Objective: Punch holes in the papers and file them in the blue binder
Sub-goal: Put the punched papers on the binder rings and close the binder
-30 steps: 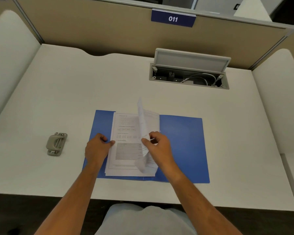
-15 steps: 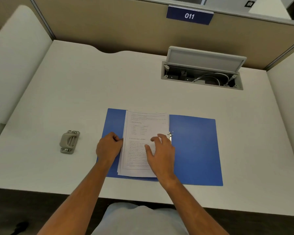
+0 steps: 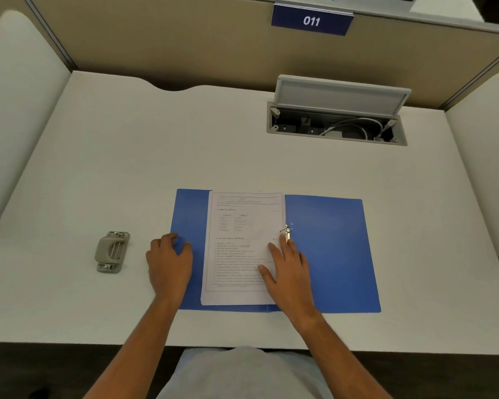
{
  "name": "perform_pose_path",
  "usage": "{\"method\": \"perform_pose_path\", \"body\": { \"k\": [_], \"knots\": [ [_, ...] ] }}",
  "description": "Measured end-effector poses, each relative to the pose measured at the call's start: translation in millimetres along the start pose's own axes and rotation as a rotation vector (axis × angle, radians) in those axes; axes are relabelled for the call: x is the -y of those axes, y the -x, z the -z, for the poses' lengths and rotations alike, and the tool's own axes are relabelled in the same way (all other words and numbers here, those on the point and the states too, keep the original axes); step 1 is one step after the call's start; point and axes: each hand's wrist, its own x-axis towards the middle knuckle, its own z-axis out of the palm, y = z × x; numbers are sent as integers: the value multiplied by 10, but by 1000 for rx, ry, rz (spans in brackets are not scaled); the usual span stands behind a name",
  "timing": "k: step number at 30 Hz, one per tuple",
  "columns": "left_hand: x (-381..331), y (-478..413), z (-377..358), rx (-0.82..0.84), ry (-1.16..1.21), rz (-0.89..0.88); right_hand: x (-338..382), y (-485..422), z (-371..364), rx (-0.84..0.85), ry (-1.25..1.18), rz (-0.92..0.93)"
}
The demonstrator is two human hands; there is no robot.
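Both grips flat and open, right hand (image 3: 288, 269) pressing the papers (image 3: 242, 249) by the ring (image 3: 285, 232) in the blue binder (image 3: 329, 254) at lower centre, left hand (image 3: 169, 263) steadying its cover; best to smooth the sheets square before closing.

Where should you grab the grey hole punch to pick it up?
Probably from above, pinching its two long sides at the middle. The hole punch lies flat on the desk, left of the left hand, and its raised handle hump fills a palm.
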Motion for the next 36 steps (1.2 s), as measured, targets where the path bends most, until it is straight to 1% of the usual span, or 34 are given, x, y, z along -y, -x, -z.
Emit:
{"method": "perform_pose_path", "body": {
  "k": [3, 5, 7, 10, 13, 15, 17, 19, 23, 26, 31, 36],
  "knots": [
    [37, -34, 87, 12, -98, 42, -45, 28, -5, 3, -1, 14],
    [48, -57, 125, 22, -139, 75, -44, 61, 13, -50, -44, -29],
    [62, -78, 137, 37, -89, 108, -36, 104, 21, -105, -72, -71],
    [48, -75, 120, 60, 47, 135, -23, 145, 9, -100, -59, -65],
    [-31, 27, 82, 20, 50, 62, 2, 141, 21, -82, -109, -109],
    [-98, 141, 5, 65, 111, 23, 28, 144, 41, -74, -166, -138],
    [-172, 255, -105, 164, 200, 49, 50, 149, 53, -73, -251, -160],
    [-241, 326, -208, 222, 279, 107, 69, 141, 79, -80, -363, -201],
    [-356, 337, -282, 231, 315, 191, 95, 88, 182, -95, -638, -307],
    [-359, 274, -260, 257, 407, 279, 70, 39, 259, -95, -800, -388],
    [-345, 166, -234, 330, 471, 320, -25, -24, 340, -62, -984, -427],
    [-381, 228, -295, 343, 438, 263, -96, -53, 315, -33, -1064, -427]
  ]
}}
